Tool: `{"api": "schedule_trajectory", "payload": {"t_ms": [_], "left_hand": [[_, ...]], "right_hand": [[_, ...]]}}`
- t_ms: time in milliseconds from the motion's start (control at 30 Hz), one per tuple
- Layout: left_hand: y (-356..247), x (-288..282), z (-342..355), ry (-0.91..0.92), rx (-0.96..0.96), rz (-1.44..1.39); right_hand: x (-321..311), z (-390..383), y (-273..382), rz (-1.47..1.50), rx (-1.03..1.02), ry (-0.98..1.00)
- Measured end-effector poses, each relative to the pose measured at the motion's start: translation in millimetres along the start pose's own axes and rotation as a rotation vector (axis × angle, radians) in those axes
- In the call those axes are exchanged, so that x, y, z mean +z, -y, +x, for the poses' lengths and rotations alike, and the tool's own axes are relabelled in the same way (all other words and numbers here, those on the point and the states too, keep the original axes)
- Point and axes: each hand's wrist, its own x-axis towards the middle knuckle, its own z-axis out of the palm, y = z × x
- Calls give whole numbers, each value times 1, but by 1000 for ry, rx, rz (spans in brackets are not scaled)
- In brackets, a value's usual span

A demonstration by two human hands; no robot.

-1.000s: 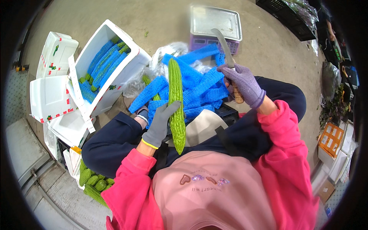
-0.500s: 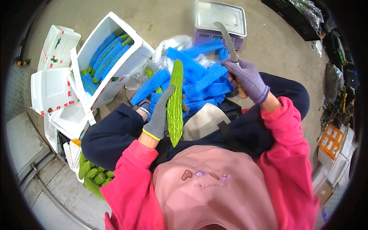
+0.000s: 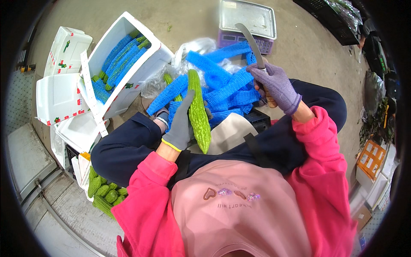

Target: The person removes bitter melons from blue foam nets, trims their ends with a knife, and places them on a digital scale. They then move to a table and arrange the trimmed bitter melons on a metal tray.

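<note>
My left hand, in a grey glove with a yellow cuff, is closed round a long green bitter melon held above my lap. The melon leans a little, its lower tip towards my right. In a purple glove, my right hand grips the wooden handle of a curved knife, its blade pointing up and away from me. Blue foam net sleeves lie heaped just beyond my hands. Another bitter melon shows partly among them at the left.
At the left, a white foam box holds melons in blue nets. Its loose lids lie alongside. More bitter melons sit low at the left. A purple scale with a metal pan stands ahead; a black crate is at far right.
The bitter melon has tilted in my left hand, its lower tip swinging right and slightly away from me. The knife blade has shifted slightly to the left.
</note>
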Motion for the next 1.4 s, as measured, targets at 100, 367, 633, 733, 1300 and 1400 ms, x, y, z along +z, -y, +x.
{"api": "schedule_trajectory", "payload": {"t_ms": [100, 367, 633, 733, 1300, 1400], "left_hand": [[2, -3, 2, -27, -30, -12], [7, -13, 10, -35, 15, -80], [11, -12, 8, -45, -92, -154], [11, -11, 8, -39, -117, -160], [2, 5, -7, -8, -346, 365], [9, 8, -6, 2, -251, 491]], "right_hand": [[0, 0, -1, -27, 17, -7], [2, 0, -4, -91, -69, -39], [4, 1, -5, -69, -76, -40], [2, -3, 3, -56, -11, -27], [-2, -5, 8, 60, 15, -11], [-3, -6, 8, 53, 9, -14]]}}
